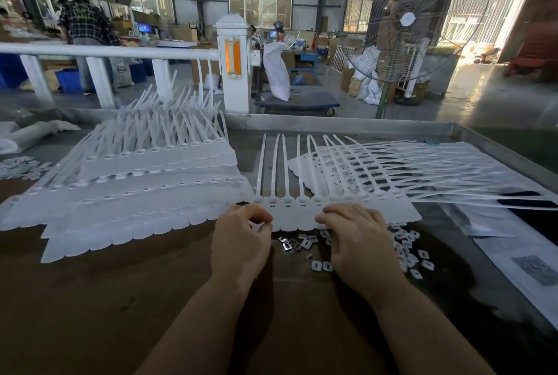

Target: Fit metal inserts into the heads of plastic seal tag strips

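**Working along a strip of seal tags**

Resting on the near edge of the strip [305,208], both hands sit at the table's [151,299] middle. The left hand [241,241] has its fingertips curled together, pinching the strip's left end; whether an insert sits in that pinch cannot be told. The right hand [359,241] lies with fingers loosely bent, tips pressing the tags. Loose inserts [294,243] lie between the hands. Stacked strips [136,187] lie left.
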Demonstrator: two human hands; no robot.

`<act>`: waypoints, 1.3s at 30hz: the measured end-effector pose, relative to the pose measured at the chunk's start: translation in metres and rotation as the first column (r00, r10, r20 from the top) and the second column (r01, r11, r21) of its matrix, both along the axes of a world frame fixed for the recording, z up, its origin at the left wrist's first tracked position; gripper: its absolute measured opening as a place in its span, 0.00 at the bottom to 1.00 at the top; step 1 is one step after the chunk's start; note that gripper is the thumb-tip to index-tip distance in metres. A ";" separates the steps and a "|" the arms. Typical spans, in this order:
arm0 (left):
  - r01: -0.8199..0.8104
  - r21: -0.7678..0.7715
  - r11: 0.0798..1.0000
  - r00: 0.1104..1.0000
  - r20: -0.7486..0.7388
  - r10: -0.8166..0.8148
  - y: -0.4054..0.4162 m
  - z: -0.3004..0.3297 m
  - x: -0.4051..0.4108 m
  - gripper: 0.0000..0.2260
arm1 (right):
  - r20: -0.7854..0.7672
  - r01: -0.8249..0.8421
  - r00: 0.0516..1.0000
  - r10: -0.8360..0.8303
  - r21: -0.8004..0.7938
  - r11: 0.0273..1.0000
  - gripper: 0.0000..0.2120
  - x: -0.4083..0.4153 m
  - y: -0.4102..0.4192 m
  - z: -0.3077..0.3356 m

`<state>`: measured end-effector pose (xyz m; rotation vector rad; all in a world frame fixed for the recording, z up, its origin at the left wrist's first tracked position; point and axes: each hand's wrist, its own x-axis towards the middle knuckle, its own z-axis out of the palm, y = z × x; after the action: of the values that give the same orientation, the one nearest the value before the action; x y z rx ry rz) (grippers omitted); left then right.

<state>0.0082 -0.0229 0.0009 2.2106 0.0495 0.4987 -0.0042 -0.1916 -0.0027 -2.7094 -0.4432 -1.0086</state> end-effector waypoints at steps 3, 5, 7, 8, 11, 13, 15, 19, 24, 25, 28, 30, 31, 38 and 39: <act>-0.024 0.027 0.999 1.000 0.009 0.024 0.000 -0.001 0.001 0.06 | -0.059 0.043 0.997 -0.047 -0.070 0.997 0.15 0.000 0.002 -0.003; -0.033 0.042 0.999 0.999 0.005 0.033 0.000 -0.002 0.001 0.05 | -0.102 0.078 0.991 -0.086 -0.078 0.994 0.14 0.000 0.003 -0.003; -0.036 0.047 0.998 0.999 -0.003 0.036 0.000 -0.003 0.002 0.06 | -0.117 0.093 0.988 -0.103 -0.086 0.992 0.14 0.000 0.003 -0.002; -0.037 0.045 0.998 0.999 -0.006 0.037 0.001 -0.004 0.002 0.06 | -0.124 0.093 0.987 -0.106 -0.103 0.990 0.14 -0.001 0.003 -0.001; -0.037 0.037 0.999 0.999 -0.018 0.038 0.002 -0.005 0.002 0.07 | -0.191 0.070 0.977 -0.096 -0.140 0.988 0.12 -0.001 0.003 0.001; -0.036 0.023 0.999 0.999 -0.023 0.037 0.002 -0.005 0.002 0.08 | -0.184 0.082 0.978 -0.104 -0.123 0.989 0.11 -0.001 0.003 0.002; -0.035 0.022 0.999 0.999 -0.032 0.035 0.003 -0.006 0.003 0.10 | -0.131 0.102 0.985 -0.112 -0.086 0.991 0.11 -0.002 0.002 0.002; -0.025 0.098 0.995 0.998 -0.054 0.031 0.003 -0.007 0.004 0.17 | -0.093 0.134 0.986 -0.136 -0.026 0.991 0.11 0.000 0.001 -0.002; -0.010 0.156 0.988 0.996 -0.087 0.023 0.003 -0.011 0.006 0.18 | -0.199 0.175 0.964 -0.178 -0.032 0.984 0.14 0.002 0.000 -0.005; -0.009 0.146 0.989 0.996 -0.085 0.022 0.003 -0.012 0.007 0.18 | -0.199 0.176 0.964 -0.179 -0.033 0.984 0.15 0.002 0.000 -0.005; -0.012 0.115 0.993 0.997 -0.069 0.020 0.004 -0.014 0.009 0.17 | -0.183 0.184 0.965 -0.185 -0.026 0.983 0.13 0.001 0.001 -0.003; -0.023 0.076 0.997 0.998 -0.054 0.028 0.004 -0.014 0.010 0.16 | -0.176 0.185 0.967 -0.186 -0.023 0.982 0.12 0.001 0.002 -0.002; -0.030 0.045 0.999 0.998 -0.045 0.032 0.004 -0.013 0.010 0.16 | -0.179 0.183 0.967 -0.184 -0.022 0.983 0.12 0.002 0.002 -0.001; -0.057 -0.045 0.997 0.998 -0.032 0.055 0.004 -0.009 0.008 0.17 | -0.173 0.170 0.971 -0.167 0.001 0.985 0.10 0.000 0.001 -0.001; -0.059 -0.047 0.997 0.998 -0.032 0.057 0.004 -0.009 0.008 0.17 | -0.172 0.167 0.971 -0.164 0.004 0.986 0.10 0.000 0.001 -0.001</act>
<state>0.0161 -0.0184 -0.0081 2.1746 0.1412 0.4907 -0.0039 -0.1911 -0.0036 -2.8232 -0.1781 -0.8029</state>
